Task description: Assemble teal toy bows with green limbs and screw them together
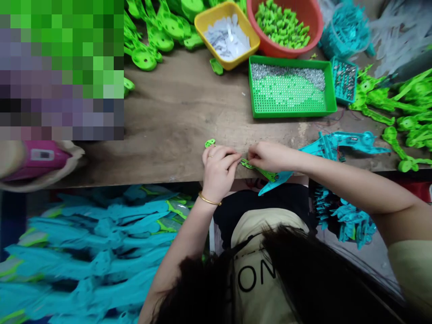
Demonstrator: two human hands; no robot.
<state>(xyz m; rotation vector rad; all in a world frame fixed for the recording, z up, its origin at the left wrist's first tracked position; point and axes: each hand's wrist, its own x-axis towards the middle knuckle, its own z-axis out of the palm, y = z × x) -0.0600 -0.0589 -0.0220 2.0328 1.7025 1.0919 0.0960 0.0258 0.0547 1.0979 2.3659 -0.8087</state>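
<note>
My left hand (221,168), with a gold bangle at the wrist, is closed over a long bright green plastic part. One end of that green plastic part (209,143) sticks out above my knuckles, and more of it shows between and below my hands. Close by on the right, my right hand (266,155) is curled with its fingertips pinched together just over the part. Whatever lies in that pinch is hidden. A turquoise plastic piece (327,145) lies under my right forearm, its pointed tip reaching past the table's front edge.
Behind my hands stand a green perforated tray (293,110) of small metal pieces, a yellow bin (202,20), a red bowl (317,27) and a turquoise box (344,96). Green parts (415,112) are heaped right. Turquoise pieces (101,261) are stacked lower left, near a magenta object (40,157).
</note>
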